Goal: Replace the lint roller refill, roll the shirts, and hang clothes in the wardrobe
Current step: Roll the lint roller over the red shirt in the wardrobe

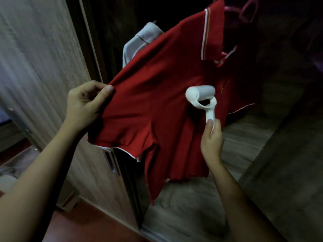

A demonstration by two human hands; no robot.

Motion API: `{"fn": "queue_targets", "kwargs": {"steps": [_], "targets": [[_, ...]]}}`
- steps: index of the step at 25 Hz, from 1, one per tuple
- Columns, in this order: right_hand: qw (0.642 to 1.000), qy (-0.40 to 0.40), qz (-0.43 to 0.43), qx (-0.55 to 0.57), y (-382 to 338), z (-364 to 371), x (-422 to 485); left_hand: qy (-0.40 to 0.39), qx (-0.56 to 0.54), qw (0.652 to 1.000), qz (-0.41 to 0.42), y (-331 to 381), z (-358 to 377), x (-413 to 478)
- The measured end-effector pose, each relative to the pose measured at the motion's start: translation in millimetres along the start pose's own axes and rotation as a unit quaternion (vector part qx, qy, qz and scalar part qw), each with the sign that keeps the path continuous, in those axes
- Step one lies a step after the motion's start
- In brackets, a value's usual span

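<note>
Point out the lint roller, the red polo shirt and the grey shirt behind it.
lint roller (201, 93): head view, on its white roll.
red polo shirt (157, 95): head view, on the mid-body fabric.
grey shirt (145, 34): head view, on its visible upper part.

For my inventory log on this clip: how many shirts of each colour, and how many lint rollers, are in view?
1 red shirt, pinched by the left hand.
1 grey shirt, behind the red one.
1 lint roller, held in the right hand.
Total: 3.
</note>
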State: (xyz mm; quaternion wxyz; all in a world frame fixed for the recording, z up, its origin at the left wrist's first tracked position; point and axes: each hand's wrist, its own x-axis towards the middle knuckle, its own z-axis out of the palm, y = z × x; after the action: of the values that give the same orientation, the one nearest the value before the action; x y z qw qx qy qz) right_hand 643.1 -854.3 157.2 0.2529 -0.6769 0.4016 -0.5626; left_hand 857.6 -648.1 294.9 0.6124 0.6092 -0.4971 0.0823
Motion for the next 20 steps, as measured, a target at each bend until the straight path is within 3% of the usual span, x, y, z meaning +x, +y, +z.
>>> {"fn": "queue_targets", "kwargs": {"steps": [3,6,9,11,14,17,20], "targets": [[0.999,-0.022,-0.009,-0.025,15.9,19.1,-13.5,0.002,0.003,1.000,-0.004,-1.2,0.1,0.2],[0.987,-0.125,0.041,-0.094,67.1,46.7,-57.5,-0.004,0.008,1.000,-0.006,-3.2,0.4,0.6],[0.923,-0.278,0.141,-0.225,102.1,61.1,-91.5,-0.005,0.016,1.000,0.002,-6.0,-1.2,0.4],[0.899,-0.315,0.162,-0.259,115.3,60.9,-104.8,-0.011,0.029,0.999,0.010,-4.7,0.3,0.2],[0.943,-0.235,0.164,-0.168,97.6,53.8,-102.5,-0.010,0.026,1.000,0.011,-3.6,1.7,-0.4],[0.990,-0.125,0.061,-0.038,42.1,35.5,-69.6,-0.001,0.003,1.000,0.011,-6.1,1.3,0.3],[0.997,-0.028,-0.060,0.038,-36.8,15.1,-21.3,-0.002,-0.010,1.000,0.011,-7.5,0.4,0.6]]}}
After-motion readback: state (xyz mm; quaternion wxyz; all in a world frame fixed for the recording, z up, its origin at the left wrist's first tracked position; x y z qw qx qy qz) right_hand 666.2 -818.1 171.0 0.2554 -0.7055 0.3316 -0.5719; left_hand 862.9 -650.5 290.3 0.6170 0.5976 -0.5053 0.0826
